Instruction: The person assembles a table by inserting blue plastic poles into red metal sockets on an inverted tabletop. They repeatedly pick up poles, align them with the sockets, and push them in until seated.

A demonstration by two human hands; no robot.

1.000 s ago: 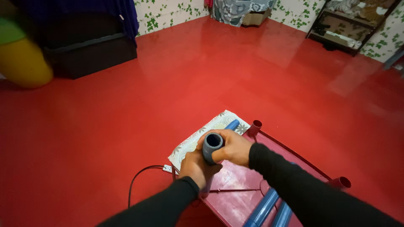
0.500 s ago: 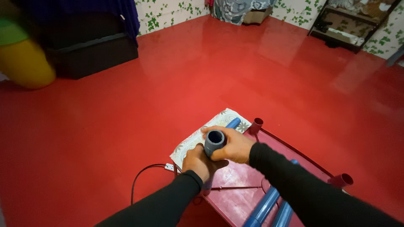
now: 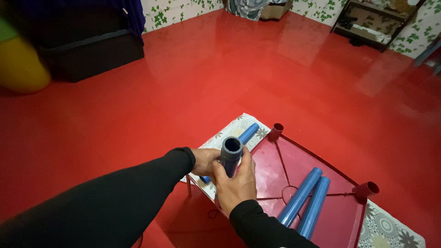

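Both my hands hold one dark grey-blue tube that stands upright with its open end facing up. My right hand wraps its lower part from the front. My left hand grips it from the left side. The tube stands at the near-left corner of a red upturned tabletop with short red sockets at its corners. Two light blue tubes lie side by side on the red surface. A third blue tube lies on the patterned white cloth behind my hands.
A glossy red floor spreads all round. At the far left sit a dark cabinet and a yellow rounded object. A low dark shelf lines the far right wall. A thin black cable lies on the floor below the tabletop.
The view has shifted, so my hands and the tube now sit lower and further right. Both hands keep hold of the tube, and my right hand has moved to its front.
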